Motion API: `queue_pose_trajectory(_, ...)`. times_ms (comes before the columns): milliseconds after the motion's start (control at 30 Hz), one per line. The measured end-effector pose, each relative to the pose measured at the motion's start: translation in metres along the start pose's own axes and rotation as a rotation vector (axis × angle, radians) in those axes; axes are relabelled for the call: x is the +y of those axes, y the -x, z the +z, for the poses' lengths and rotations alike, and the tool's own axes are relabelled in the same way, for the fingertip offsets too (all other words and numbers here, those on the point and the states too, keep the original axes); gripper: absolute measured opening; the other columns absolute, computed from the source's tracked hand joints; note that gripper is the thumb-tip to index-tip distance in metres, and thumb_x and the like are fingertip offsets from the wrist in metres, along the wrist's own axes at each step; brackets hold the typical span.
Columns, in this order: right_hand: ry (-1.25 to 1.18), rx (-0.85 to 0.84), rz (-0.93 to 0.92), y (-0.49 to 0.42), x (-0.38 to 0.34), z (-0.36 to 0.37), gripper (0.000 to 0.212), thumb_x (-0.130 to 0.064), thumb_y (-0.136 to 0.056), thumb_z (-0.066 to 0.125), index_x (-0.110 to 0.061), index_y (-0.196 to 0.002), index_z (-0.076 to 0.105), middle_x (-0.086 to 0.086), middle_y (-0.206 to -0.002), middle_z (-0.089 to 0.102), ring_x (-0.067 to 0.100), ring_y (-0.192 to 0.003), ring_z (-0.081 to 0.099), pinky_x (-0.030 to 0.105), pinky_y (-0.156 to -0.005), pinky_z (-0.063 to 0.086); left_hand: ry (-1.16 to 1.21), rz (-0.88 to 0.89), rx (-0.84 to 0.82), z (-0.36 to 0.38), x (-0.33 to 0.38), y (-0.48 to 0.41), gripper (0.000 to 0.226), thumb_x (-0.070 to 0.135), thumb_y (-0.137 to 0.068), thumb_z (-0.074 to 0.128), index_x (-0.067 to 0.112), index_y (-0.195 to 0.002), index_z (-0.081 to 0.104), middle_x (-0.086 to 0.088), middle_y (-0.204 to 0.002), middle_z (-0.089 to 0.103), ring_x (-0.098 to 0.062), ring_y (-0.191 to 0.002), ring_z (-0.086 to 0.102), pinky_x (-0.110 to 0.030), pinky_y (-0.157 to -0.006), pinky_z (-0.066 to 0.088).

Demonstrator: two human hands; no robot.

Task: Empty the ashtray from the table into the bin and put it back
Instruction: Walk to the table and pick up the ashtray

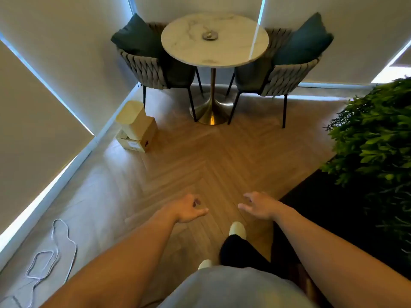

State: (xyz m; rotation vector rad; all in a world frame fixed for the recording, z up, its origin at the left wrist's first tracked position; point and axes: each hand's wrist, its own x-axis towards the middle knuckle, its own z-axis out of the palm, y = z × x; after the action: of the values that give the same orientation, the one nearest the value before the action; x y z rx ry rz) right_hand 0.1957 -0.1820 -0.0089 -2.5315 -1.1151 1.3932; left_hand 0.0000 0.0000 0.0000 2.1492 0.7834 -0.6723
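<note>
A small round metal ashtray point(210, 36) rests near the middle of a round white marble table point(189, 47) at the far end of the room. A cream bin point(131, 120) with a closed lid stands on the floor at the left, beside the left chair. My left hand point(189, 208) and my right hand point(258, 205) hover low over the wooden floor, well short of the table. Both hold nothing, fingers loosely apart.
Two woven grey chairs point(153, 67) with dark cushions flank the table. A cardboard box point(139, 143) lies by the bin. A white cable point(53, 252) loops on the floor at the left. A green plant point(375, 134) on a dark unit crowds the right.
</note>
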Motion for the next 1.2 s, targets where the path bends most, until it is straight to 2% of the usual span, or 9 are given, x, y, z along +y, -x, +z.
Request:
queue_pose_trajectory(367,-0.08,-0.023,-0.011,-0.069,0.021,-0.043,0.074,-0.056,-0.097,0.046,-0.013,-0.155,0.026,0.006,-0.159,0.034,0.027,-0.144,0.033,0.039,-0.111,0.033,-0.039,-0.038,-0.076,-0.044,0.03,-0.066,0.065,0.059,-0.089,0.056,0.016,-0.138,0.05,-0.005,-0.136,0.055,-0.021,-0.12,0.055,-0.037,-0.102,0.044)
queue_pose_trajectory(500,-0.159,-0.037,0.011,-0.095,0.038,-0.073,0.075,-0.056,-0.096,0.049,-0.014,-0.154,0.026,0.006,-0.158,0.035,0.026,-0.144,0.035,0.038,-0.111,0.033,-0.06,-0.057,-0.073,-0.07,0.049,-0.106,0.065,0.06,-0.09,0.054,0.016,-0.138,0.051,-0.004,-0.135,0.056,-0.02,-0.118,0.055,-0.031,-0.095,0.043)
queue_pose_trajectory(633,-0.129,-0.055,0.024,-0.117,0.052,-0.106,0.077,-0.059,-0.094,0.048,-0.015,-0.154,0.027,0.008,-0.159,0.035,0.027,-0.143,0.036,0.04,-0.112,0.035,-0.028,-0.07,-0.057,-0.084,0.07,-0.136,0.064,0.061,-0.089,0.055,0.018,-0.136,0.052,-0.004,-0.134,0.057,-0.019,-0.117,0.056,-0.033,-0.097,0.044)
queue_pose_trajectory(1033,-0.098,-0.081,-0.003,-0.169,0.047,-0.165,0.076,-0.058,-0.095,0.047,-0.014,-0.153,0.03,0.009,-0.157,0.037,0.026,-0.141,0.038,0.04,-0.112,0.036,0.051,-0.063,-0.036,-0.126,0.08,-0.189,0.061,0.052,-0.092,0.057,0.011,-0.136,0.053,-0.008,-0.134,0.057,-0.02,-0.116,0.056,-0.026,-0.088,0.04)
queue_pose_trajectory(1200,-0.105,-0.068,0.014,-0.2,0.033,-0.193,0.074,-0.057,-0.095,0.048,-0.014,-0.153,0.031,0.009,-0.155,0.04,0.027,-0.141,0.039,0.039,-0.111,0.036,0.026,-0.04,-0.052,-0.161,0.074,-0.219,0.058,0.052,-0.092,0.058,0.012,-0.134,0.055,-0.007,-0.133,0.058,-0.02,-0.116,0.056,-0.033,-0.097,0.046)
